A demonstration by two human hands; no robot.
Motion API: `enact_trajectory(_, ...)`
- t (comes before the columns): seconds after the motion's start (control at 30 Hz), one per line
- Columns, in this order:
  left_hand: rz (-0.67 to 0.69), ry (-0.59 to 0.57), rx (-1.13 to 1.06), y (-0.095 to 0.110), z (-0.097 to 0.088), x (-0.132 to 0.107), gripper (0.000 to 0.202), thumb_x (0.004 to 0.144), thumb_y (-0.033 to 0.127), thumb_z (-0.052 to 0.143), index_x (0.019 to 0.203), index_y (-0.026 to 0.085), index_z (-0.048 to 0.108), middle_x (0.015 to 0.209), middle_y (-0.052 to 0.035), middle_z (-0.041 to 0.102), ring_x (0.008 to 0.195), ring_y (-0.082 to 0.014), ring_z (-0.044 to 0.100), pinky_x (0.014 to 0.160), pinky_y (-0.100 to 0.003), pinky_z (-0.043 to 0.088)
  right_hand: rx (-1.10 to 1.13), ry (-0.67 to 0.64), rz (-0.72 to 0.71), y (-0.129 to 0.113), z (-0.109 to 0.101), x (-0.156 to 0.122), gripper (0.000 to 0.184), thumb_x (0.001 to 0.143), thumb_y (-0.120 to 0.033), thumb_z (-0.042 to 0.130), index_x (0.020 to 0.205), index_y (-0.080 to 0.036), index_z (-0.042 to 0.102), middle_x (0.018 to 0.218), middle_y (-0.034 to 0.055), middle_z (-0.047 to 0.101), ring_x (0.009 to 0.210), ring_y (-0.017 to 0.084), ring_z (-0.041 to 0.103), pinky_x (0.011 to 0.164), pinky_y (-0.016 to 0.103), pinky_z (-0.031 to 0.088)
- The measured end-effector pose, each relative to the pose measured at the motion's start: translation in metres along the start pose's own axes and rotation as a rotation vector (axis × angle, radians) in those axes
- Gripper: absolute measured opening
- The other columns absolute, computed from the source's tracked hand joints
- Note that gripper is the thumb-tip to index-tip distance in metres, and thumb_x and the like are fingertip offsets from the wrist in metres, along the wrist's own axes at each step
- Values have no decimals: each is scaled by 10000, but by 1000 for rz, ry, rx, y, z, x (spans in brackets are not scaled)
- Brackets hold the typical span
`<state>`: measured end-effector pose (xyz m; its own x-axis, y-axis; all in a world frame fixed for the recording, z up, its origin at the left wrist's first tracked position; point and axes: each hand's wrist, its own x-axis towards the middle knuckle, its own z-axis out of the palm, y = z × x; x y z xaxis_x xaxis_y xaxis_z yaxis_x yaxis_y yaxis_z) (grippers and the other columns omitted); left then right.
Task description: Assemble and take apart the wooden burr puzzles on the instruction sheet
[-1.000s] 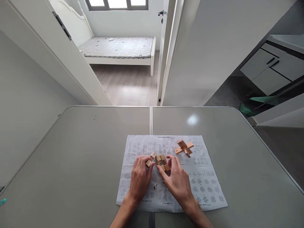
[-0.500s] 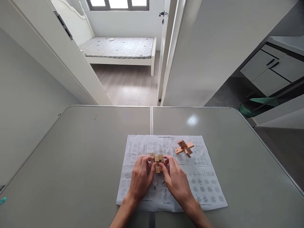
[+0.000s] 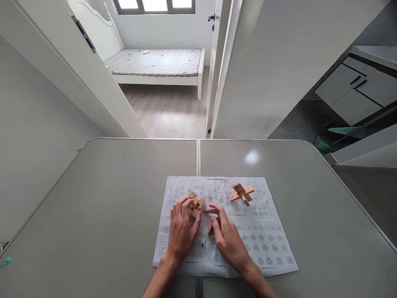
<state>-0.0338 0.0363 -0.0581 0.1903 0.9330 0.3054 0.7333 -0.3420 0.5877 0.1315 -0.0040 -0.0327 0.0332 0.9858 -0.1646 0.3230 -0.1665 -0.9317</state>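
Observation:
A light-brown wooden burr puzzle (image 3: pixel 195 208), made of interlocked blocks, is at the left part of the printed sheet (image 3: pixel 266 258). My left hand (image 3: pixel 181 229) grips it with thumb and fingers, covering its left side. Just to its right, my right hand (image 3: pixel 226 236) is apart from the puzzle, with its fingers spread and bent and nothing in them. An orange-toned wooden puzzle (image 3: pixel 242 193) of crossed sticks, with dark marks on its ends, rests at the sheet's upper right, beyond my right hand.
The sheet of small printed diagrams lies on a grey table (image 3: pixel 102 215) with a seam down its middle. It has a small tear (image 3: pixel 204 243) between my hands. Behind the table, a doorway shows a bed (image 3: pixel 155 62). A teal object (image 3: pixel 5 261) is at the far left.
The burr puzzle has moved left and slightly away from me, and has turned at an angle. My right hand has let go of it, while my left hand keeps its hold.

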Motion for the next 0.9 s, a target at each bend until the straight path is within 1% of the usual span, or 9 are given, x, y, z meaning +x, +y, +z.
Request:
enact_trajectory(0.1, -21, 15, 24, -5, -2, 3, 299, 1002, 277, 598, 1294, 248, 539, 1308, -122, 623, 1231, -306, 609, 1036, -492, 500, 20, -11, 19, 0, -2, -1, 344, 1051, -322, 408, 1360, -240, 534, 1204, 93, 722, 717, 179, 700, 758, 331, 590)
enact_trajectory(0.17, -23, 47, 46, -11, -4, 6, 292, 1018, 281, 579, 1304, 243, 536, 1332, -131, 624, 1275, -313, 590, 1060, -503, 486, 23, -28, 33, 1, -2, -1, 344, 1061, -351, 408, 1360, -235, 535, 1193, 96, 716, 731, 180, 697, 773, 333, 588)
enact_trajectory(0.33, -5, 172, 151, -25, -12, 14, 315, 1046, 236, 525, 1360, 227, 522, 1418, -161, 587, 1425, -351, 462, 1143, -583, 403, 19, -40, 0, 4, -7, -3, 310, 1063, -396, 437, 1283, -229, 578, 1239, 107, 694, 758, 177, 687, 760, 317, 577)
enact_trajectory(0.43, -9, 235, 165, -23, -16, 17, 302, 1035, 205, 539, 1336, 229, 552, 1418, -163, 554, 1444, -357, 422, 1149, -586, 404, 10, 24, -25, 11, -15, -6, 295, 1053, -423, 470, 1217, -227, 615, 1147, 96, 723, 746, 180, 679, 732, 305, 568)
enact_trajectory(0.53, 53, 254, 115, -14, -17, 17, 286, 1003, 167, 591, 1281, 236, 579, 1340, -141, 584, 1376, -337, 484, 1126, -555, 442, 32, 171, -18, 20, -27, -8, 304, 1040, -454, 506, 1206, -226, 620, 1018, 73, 742, 697, 177, 675, 700, 302, 571)
enact_trajectory(0.63, 151, 219, 30, -7, -15, 13, 251, 980, 108, 602, 1195, 238, 603, 1187, -102, 644, 1202, -284, 600, 1045, -485, 513, 60, 378, -6, 25, -39, -7, 357, 1011, -493, 561, 1252, -232, 590, 911, 37, 731, 637, 167, 656, 673, 305, 573)
enact_trajectory(0.73, 208, 107, -69, -3, -12, 8, 204, 989, 87, 562, 1118, 237, 613, 1034, -63, 659, 958, -208, 671, 885, -369, 575, 90, 515, 53, 25, -49, -5, 441, 995, -530, 591, 1319, -235, 539, 760, -18, 669, 596, 168, 629, 651, 306, 560)
enact_trajectory(0.83, 250, -18, -141, 1, -12, 5, 181, 994, 89, 536, 1065, 233, 621, 960, -41, 672, 826, -165, 682, 766, -288, 574, 104, 564, 134, 21, -55, -1, 499, 963, -569, 639, 1317, -243, 506, 667, -60, 600, 555, 162, 596, 597, 285, 530)
enact_trajectory(0.9, 270, -65, -162, 4, -12, 5, 179, 989, 85, 534, 1043, 230, 623, 940, -36, 682, 808, -159, 689, 748, -272, 568, 125, 551, 178, 20, -57, 1, 521, 930, -594, 679, 1278, -247, 505, 710, -47, 637, 555, 156, 609, 585, 277, 520)
